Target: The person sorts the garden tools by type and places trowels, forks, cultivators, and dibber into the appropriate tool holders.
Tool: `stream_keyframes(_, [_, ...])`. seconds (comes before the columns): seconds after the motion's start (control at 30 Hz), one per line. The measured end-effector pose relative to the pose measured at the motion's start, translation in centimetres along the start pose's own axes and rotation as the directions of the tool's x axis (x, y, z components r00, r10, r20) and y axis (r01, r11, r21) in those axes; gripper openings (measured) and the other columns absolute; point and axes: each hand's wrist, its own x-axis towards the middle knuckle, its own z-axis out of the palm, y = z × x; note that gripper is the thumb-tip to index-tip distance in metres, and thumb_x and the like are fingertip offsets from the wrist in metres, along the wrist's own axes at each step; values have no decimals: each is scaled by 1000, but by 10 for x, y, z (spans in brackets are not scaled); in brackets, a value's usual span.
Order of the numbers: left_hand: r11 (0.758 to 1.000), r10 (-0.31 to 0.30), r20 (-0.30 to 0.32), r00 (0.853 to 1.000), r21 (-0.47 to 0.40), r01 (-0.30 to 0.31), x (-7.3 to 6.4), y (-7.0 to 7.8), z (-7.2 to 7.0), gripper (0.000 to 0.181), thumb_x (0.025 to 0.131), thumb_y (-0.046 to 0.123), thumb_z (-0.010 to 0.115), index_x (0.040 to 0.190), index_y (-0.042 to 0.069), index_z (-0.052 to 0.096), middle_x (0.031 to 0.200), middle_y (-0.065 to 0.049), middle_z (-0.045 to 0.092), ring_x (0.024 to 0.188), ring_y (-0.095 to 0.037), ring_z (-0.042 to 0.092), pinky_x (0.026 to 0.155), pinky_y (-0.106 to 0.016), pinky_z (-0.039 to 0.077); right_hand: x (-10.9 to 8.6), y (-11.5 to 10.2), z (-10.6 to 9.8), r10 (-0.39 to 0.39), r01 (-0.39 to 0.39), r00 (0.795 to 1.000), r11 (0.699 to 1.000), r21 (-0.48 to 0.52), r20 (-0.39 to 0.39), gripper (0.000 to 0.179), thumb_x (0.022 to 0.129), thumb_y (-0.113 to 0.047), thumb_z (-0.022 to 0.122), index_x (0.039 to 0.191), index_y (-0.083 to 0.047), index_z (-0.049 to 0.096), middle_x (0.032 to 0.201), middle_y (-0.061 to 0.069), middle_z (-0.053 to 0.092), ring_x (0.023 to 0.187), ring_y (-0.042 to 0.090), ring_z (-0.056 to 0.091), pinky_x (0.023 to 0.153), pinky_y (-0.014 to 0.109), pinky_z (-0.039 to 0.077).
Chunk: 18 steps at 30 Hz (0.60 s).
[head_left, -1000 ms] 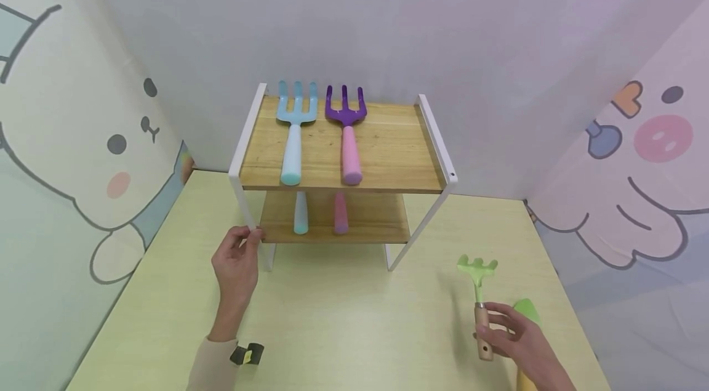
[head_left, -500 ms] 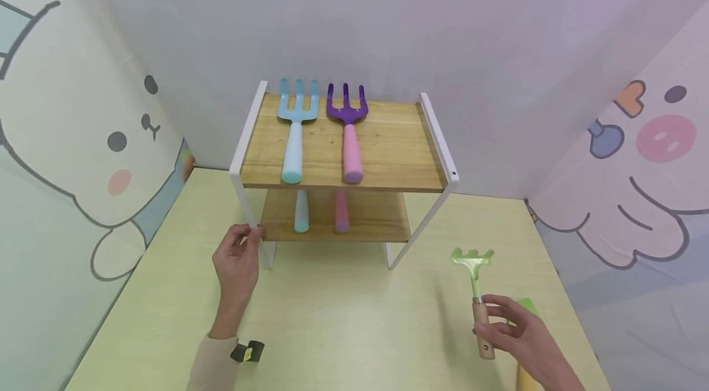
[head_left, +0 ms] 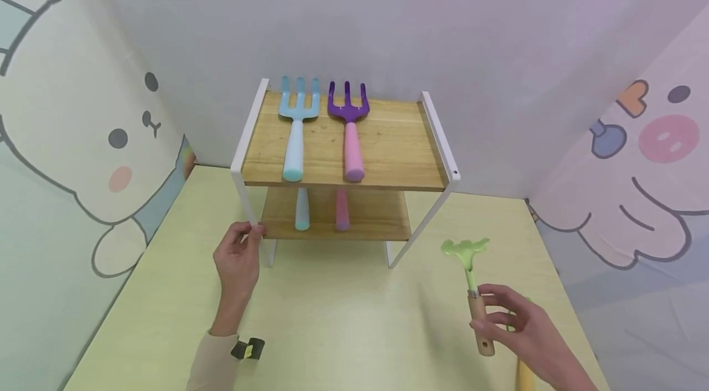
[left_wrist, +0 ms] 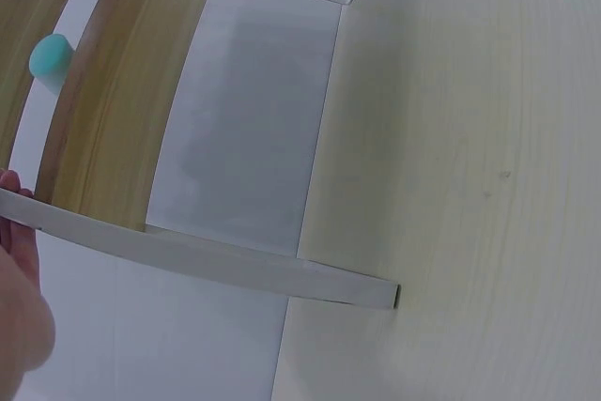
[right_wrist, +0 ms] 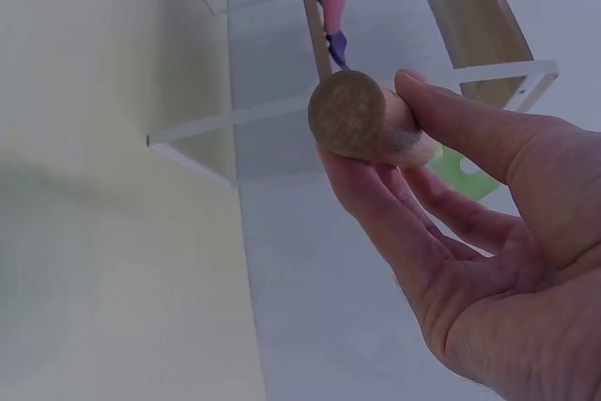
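My right hand holds a small hand rake by its wooden handle, between thumb and fingers, above the table. The rake's green head points toward the back; in the right wrist view its handle end faces the camera. My left hand pinches the white left leg of a two-tier shelf rack at lower-board height. On the top board lie a light-blue hand fork and a purple hand fork with a pink handle. A blue handle and a pink handle show on the lower board; their heads are hidden.
A yellow-handled tool lies on the table under my right hand, mostly hidden. Cartoon-printed curtains enclose the back and sides. A black band sits at my left wrist.
My right hand has raised the rake slightly and moved it left, toward the rack, tilting its head leftward. More of the yellow-handled tool's green blade is hidden. My left hand stays on the leg.
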Motion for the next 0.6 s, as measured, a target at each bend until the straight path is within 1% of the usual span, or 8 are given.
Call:
stream_keyframes(0.07, [1000,2,0,1000,14,-2,0,0,0,7,95,-19,59,91,-23,55,90,1,70,85,-7,69,82,-19,59,-1,-5,0,-36,36,999,999,-2,9,49,91,-4,78,136,-5,56,117,-3,69,93,16,73,71,31,60])
stream_keyframes(0.3, [1000,4,1,1000,-11,-4,1,-2,-1,10,95,-17,61,91,-24,54,89,-3,70,85,-9,69,81,-19,59,0,-25,5,-137,135,990,990,39,45,48,91,2,76,134,-5,58,119,-4,69,93,20,74,71,33,62])
stream_keyframes(0.5, [1000,3,1,1000,-4,-3,0,-1,-1,10,95,-16,61,91,-23,55,90,-2,70,85,-9,69,81,-20,60,-1,-44,9,-193,190,979,981,46,62,48,90,3,76,134,-6,58,121,-4,67,93,21,74,72,35,63])
stream_keyframes(0.57, [1000,2,1,1000,-28,-2,1,-1,0,9,95,-18,60,92,-24,54,90,-3,70,85,-10,69,81,-19,59,-1,-49,9,-205,203,977,978,39,64,48,90,3,76,133,-7,59,121,-4,67,93,21,74,71,36,63])
stream_keyframes(0.6, [1000,2,1,1000,-25,-2,1,-1,0,9,95,-18,60,92,-24,54,90,-3,70,85,-9,69,81,-19,59,-1,-52,9,-211,209,975,977,37,65,48,90,3,76,134,-7,58,121,-3,67,93,22,74,71,36,63])
